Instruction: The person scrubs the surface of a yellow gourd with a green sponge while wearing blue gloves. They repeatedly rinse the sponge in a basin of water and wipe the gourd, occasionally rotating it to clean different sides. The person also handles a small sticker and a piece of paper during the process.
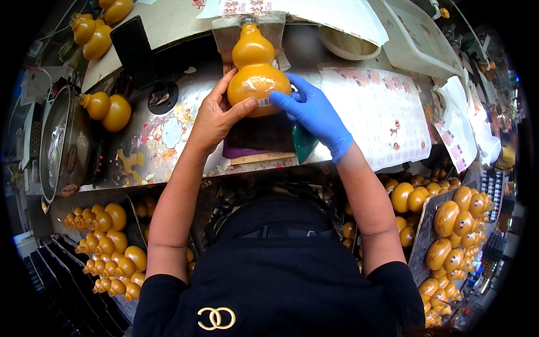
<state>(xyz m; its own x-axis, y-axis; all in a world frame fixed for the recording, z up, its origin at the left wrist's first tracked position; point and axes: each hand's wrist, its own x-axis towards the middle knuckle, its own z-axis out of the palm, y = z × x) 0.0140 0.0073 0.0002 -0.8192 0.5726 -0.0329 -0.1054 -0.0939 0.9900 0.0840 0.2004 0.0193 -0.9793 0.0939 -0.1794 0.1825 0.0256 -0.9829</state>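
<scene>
A glossy yellow-orange gourd-shaped bottle [252,48] lies over the workbench with its narrow neck pointing away from me. Its round lower half sits between my two hands. My bare left hand [222,115] grips it from the left, thumb resting near the base. On the other side my right hand [317,109], in a blue glove, holds it with the thumb beside a small white label [264,103]. Pale cloth [224,38] lies under and around the neck. Beneath the bottle are a dark pad and a thin wooden edge [263,158].
Printed sheets [376,121] cover the right of the stained metal bench. A pan [59,146], a gourd bottle [115,112] and a dark screen on a stand [133,50] stand left. Behind are a bowl [351,48] and white tray [418,36]. Racked gourd bottles [115,216] flank me.
</scene>
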